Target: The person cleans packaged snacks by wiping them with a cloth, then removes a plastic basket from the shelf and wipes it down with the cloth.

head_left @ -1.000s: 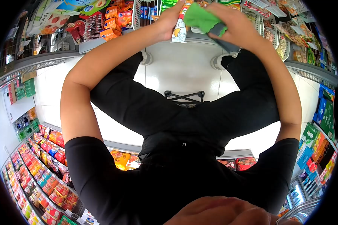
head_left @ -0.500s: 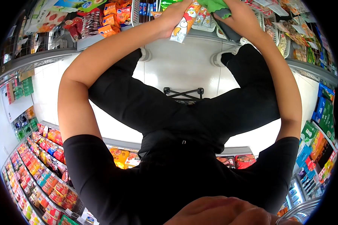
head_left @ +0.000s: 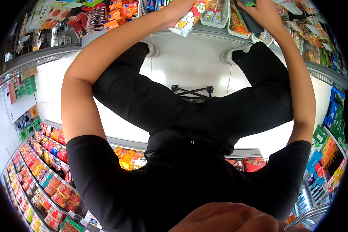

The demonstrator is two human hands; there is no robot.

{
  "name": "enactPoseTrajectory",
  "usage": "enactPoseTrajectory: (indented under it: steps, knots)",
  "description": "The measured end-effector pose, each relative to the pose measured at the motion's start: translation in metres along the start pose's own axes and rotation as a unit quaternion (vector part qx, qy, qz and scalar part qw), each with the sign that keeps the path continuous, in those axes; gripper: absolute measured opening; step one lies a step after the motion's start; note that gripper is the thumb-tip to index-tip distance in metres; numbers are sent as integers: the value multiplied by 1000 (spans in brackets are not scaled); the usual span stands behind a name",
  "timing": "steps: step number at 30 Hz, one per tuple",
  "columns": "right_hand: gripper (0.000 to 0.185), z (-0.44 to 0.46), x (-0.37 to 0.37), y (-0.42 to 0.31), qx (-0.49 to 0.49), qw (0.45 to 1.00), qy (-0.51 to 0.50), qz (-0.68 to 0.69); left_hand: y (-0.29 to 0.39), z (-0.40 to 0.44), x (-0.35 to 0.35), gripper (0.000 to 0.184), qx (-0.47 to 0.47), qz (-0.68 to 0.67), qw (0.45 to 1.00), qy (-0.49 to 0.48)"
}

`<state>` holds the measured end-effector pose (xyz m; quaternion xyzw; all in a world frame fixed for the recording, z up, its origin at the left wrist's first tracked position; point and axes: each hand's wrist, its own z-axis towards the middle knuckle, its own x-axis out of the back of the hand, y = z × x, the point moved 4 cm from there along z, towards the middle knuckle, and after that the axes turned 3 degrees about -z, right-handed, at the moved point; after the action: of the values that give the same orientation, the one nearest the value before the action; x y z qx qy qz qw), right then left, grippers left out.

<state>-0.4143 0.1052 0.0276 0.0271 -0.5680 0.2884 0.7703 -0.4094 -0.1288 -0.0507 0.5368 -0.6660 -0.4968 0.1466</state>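
Currently: chicken-print packet (head_left: pixel 186 23) in left hand (head_left: pixel 178 12), grey cloth (head_left: pixel 252 22) in right hand (head_left: pixel 263 12)

Head view, the only one. Left hand at the top edge of view, curled on the packet's left side; fingers partly hidden, so exact finger spread cannot be told. Packet tilted, lower end toward the wearer, showing past the shelf's front edge against the pale floor (head_left: pixel 185 69); upper end cut by the picture's edge.

Right hand, well apart from the left, bent over the dark cloth with the thumb along it; a scrap of green shows beneath the fingers. Grip looks closed, though some fingertips are out of sight. Cloth hangs over the right side of a white basket (head_left: pixel 231 30) of orange packs (head_left: pixel 239 22).

Between packet and cloth: another white basket (head_left: pixel 216 25) with similar chicken-print packs (head_left: pixel 214 13). Whether the held packet touches it cannot be told. Left of the left hand: orange wrapped snacks (head_left: pixel 115 15). Below, on the floor between the wearer's legs: black folding frame (head_left: pixel 192 91).
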Motion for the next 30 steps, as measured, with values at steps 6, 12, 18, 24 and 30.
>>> enactPoseTrajectory:
  steps: [6, 12, 18, 24, 30]
  knots:
    - [40, -4, 2, -5, -18, 992, -100, -77, 7, 12, 25, 50, -6, -56, 998, -26]
    - [40, -2, 0, -1, -22, 990, -114, -76, 22, 16, 34, 30, -102, 32, 994, 10]
    - [43, -5, -4, 12, -40, 989, -108, -93, 22, 6, 39, 32, -125, 263, 957, -17]
    - [47, -6, -9, 22, -50, 986, -114, -108, 25, -3, 31, 39, -176, 497, 846, -74]
    - [47, -5, -5, 22, -60, 986, -124, -97, 10, 4, 40, 35, -308, 675, 663, -99]
